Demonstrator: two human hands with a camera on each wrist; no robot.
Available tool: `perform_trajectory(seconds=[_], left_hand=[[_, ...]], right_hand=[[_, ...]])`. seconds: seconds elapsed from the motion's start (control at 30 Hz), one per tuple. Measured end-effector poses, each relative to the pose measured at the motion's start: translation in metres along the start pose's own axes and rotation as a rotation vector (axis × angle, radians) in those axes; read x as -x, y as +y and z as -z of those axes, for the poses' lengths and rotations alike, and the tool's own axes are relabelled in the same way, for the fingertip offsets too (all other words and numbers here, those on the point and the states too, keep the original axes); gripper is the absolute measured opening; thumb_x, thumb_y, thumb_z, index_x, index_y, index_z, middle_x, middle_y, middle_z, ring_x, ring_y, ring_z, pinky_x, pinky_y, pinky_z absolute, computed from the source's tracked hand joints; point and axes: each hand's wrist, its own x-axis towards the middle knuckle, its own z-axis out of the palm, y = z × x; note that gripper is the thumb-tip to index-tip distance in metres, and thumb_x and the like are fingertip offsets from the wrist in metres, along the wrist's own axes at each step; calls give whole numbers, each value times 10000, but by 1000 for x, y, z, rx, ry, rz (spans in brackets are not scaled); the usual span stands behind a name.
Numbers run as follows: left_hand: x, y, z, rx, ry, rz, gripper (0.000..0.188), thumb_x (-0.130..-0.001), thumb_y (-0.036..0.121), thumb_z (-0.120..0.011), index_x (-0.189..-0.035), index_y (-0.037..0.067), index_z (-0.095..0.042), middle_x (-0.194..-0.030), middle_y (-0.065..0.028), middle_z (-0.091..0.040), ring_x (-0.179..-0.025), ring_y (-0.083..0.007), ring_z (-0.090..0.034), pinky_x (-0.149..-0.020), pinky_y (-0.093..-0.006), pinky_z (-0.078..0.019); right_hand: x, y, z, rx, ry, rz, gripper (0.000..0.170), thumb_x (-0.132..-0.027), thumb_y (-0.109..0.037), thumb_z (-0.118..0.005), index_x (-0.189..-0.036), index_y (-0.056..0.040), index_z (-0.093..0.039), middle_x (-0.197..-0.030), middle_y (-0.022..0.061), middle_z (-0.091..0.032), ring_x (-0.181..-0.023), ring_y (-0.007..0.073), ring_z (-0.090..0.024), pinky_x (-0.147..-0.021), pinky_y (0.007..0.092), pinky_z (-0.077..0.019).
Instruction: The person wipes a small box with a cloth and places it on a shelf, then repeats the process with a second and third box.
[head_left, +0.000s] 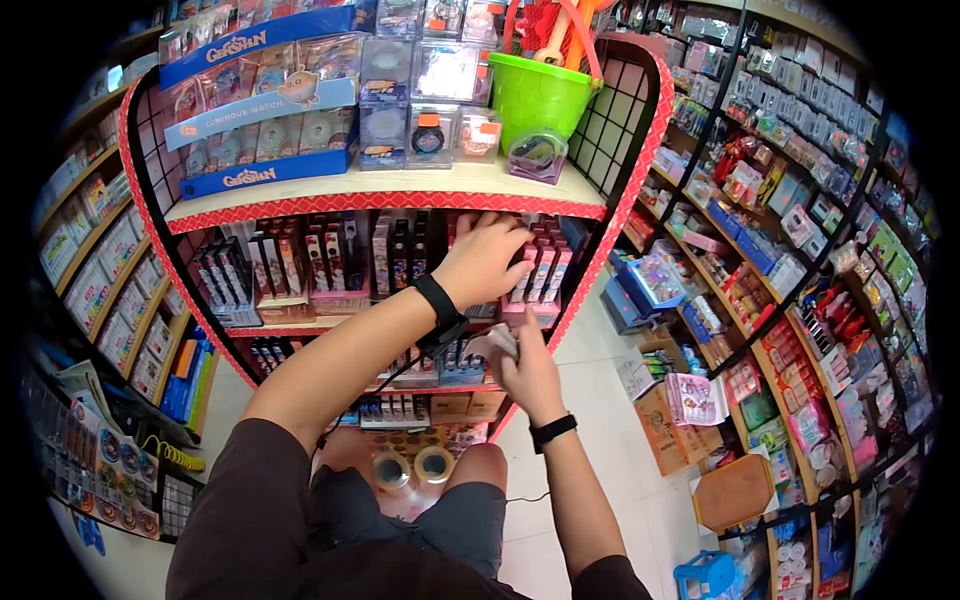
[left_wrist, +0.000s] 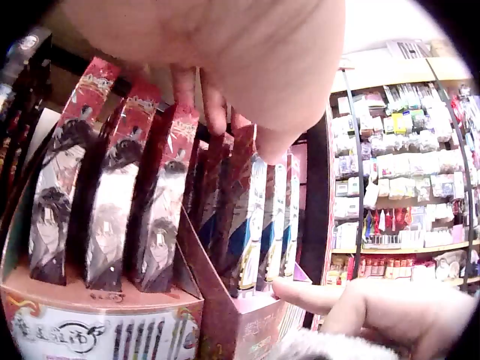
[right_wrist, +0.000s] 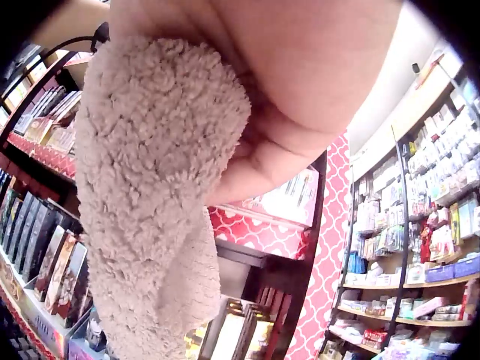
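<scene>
My left hand reaches onto the middle shelf over a pink display box of slim upright boxes. In the left wrist view its fingers point down at the tops of red-topped slim boxes, the thumb beside them. My right hand grips a fluffy greyish-pink cloth, which hangs down below the palm. The right index finger stretches toward the front edge of the pink display box, its tip right at the rim in the left wrist view.
More display boxes of slim cartons line the shelf to the left. Above, the upper shelf edge bears boxed watches and a green bucket. Rolls of tape lie low between the knees. A blue stool stands on the right.
</scene>
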Motion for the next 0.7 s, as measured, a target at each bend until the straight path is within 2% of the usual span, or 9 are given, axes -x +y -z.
perform_trajectory(seconds=[0.07,0.1,0.33,0.37,0.47,0.5,0.53,0.6,0.7], left_hand=[[2,4,-2,-12,21,16,308,-873,244,-702,-1134,81,-706,-1193,-101,-639,-1225,-317,-524,-1011,-539,-359],[1,5,-4,14,40,41,253,-870,233,-711,-1068,76,-721,-1181,-100,-643,-1226,-316,-522,-1006,-533,-352],[-4,2,-4,233,67,114,252,-893,193,-684,-1100,50,-694,-1212,-131,-661,-1234,-333,-526,-1041,-501,-330],[-3,2,-8,184,143,35,254,-915,196,-679,-1093,14,-678,-1141,-167,-691,-1134,-353,-600,-988,-477,-405],[-13,0,-17,494,212,194,265,-933,209,-679,-1067,-19,-663,-1003,-200,-709,-975,-385,-656,-873,-469,-484],[-19,-6,-12,332,136,209,281,-947,218,-676,-1065,-36,-655,-902,-220,-707,-853,-409,-668,-774,-481,-512],[-19,-6,-10,329,77,238,265,-952,218,-667,-1071,-19,-665,-944,-207,-713,-923,-396,-665,-815,-483,-493],[-12,0,-12,345,236,40,211,-951,180,-666,-1087,20,-683,-1009,-164,-709,-987,-367,-653,-850,-467,-479],[6,13,6,244,209,-181,191,-929,109,-704,-1103,31,-690,-1104,-158,-681,-1038,-329,-647,-895,-401,-501]], right_hand=[[6,-3,3,49,-112,-144,271,-821,-47,-594,-1086,-9,-552,-1623,260,-327,-1155,466,-611,-908,470,-535],[7,-4,4,44,-112,-149,261,-822,-61,-592,-1076,-12,-556,-1621,251,-335,-1140,470,-615,-896,481,-540],[4,-7,5,116,-119,-129,238,-796,-8,-581,-1025,1,-516,-1617,252,-327,-1005,502,-645,-815,536,-559],[5,-7,4,121,-107,-115,219,-793,6,-575,-1003,5,-511,-1622,249,-320,-981,498,-651,-796,532,-562],[5,-8,7,80,-124,-147,174,-791,-35,-572,-953,7,-524,-1630,256,-311,-965,501,-652,-818,530,-547],[4,-8,8,84,-124,-142,184,-787,-31,-575,-959,7,-521,-1630,253,-314,-930,499,-660,-819,532,-549],[4,-8,8,97,-124,-146,189,-785,-29,-577,-963,6,-522,-1629,253,-315,-933,497,-661,-818,531,-550],[5,-8,7,121,-135,-149,200,-781,-26,-580,-970,2,-523,-1626,254,-319,-940,494,-664,-815,529,-553],[4,-4,4,138,-109,-115,208,-775,21,-574,-972,1,-508,-1621,255,-322,-938,492,-665,-765,530,-566]])
